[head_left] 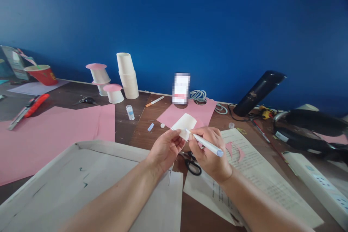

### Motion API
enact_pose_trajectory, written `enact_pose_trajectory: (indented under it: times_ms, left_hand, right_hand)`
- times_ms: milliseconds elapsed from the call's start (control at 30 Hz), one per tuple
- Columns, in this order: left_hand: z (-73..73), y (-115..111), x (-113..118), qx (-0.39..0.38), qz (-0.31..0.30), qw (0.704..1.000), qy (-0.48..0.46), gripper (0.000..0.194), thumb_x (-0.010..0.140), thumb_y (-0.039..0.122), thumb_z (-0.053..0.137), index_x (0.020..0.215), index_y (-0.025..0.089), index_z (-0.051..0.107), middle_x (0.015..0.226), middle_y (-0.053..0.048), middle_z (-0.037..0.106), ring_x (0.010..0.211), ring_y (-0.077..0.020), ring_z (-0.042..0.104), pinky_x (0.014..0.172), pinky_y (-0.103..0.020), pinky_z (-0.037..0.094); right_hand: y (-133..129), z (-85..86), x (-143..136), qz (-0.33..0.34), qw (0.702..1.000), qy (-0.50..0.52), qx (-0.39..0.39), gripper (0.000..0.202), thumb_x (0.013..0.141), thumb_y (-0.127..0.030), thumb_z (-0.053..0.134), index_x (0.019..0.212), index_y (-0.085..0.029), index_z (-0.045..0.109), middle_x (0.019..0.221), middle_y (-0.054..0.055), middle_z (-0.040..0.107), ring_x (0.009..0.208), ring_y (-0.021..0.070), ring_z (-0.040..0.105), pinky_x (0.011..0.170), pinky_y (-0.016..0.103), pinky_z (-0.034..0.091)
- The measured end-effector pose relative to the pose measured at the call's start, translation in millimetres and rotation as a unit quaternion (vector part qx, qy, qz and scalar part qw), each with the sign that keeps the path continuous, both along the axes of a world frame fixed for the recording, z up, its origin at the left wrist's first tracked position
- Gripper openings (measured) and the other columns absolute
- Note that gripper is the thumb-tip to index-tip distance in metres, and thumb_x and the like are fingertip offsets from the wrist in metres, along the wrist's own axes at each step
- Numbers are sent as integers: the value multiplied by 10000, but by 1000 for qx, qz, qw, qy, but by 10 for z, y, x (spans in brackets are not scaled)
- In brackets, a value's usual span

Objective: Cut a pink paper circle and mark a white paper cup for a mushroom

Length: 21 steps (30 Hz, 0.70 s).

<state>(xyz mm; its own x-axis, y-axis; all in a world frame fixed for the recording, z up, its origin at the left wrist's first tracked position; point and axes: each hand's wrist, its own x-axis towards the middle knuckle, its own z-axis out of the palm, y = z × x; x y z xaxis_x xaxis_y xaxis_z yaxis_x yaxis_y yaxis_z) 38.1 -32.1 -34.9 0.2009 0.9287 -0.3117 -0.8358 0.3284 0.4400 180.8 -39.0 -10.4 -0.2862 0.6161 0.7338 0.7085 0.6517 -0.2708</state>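
My left hand [164, 150] pinches the lower edge of a small white piece of paper [187, 121] with a curved top. In my right hand [213, 152] is a white pen [207, 144], its tip against or very close to the paper's lower part. Whether it leaves a mark cannot be made out. Black-handled scissors [193, 168] lie below, between my wrists, with the blades partly hidden by my hands. Behind the paper lies a pink sheet [208, 110]. A small white cap [162, 125] and a bluish pen cap [150, 127] rest to the left.
Paper cups [129, 85] are stacked by the blue wall, beside cups with pink discs [112, 87]. A phone with a blurred screen [181, 88] stands ahead. A red cutter [36, 105] lies on pink paper at left. Printed sheets [261, 166] and a power strip [318, 183] lie at right.
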Motion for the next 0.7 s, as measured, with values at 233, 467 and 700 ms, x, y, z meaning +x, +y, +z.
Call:
enact_pose_trajectory:
  times_ms: [233,467,700]
  left_hand:
    - [9,5,-1,-5,3,1000,1,39,741,96,651,725,119,625,717,-21,624,670,-84,584,716,-223,491]
    - [9,-1,-8,-7,4,1000,2,44,739,95,652,723,121,620,713,-22,621,667,-88,583,718,-231,493]
    - [8,9,-14,-5,3,1000,2,42,745,94,642,730,125,618,747,-28,626,693,-95,588,724,-235,491]
  right_hand:
    - [0,-19,3,-2,1000,-1,4,94,809,-164,576,896,-196,565,800,18,657,755,179,602,769,359,414]
    - [-4,-11,4,-4,1000,-3,-1,91,810,-166,571,894,-200,570,784,17,654,745,182,599,765,359,412]
    - [-7,-6,-2,-6,1000,-5,-1,85,808,-169,563,886,-202,571,782,17,657,745,183,603,768,359,411]
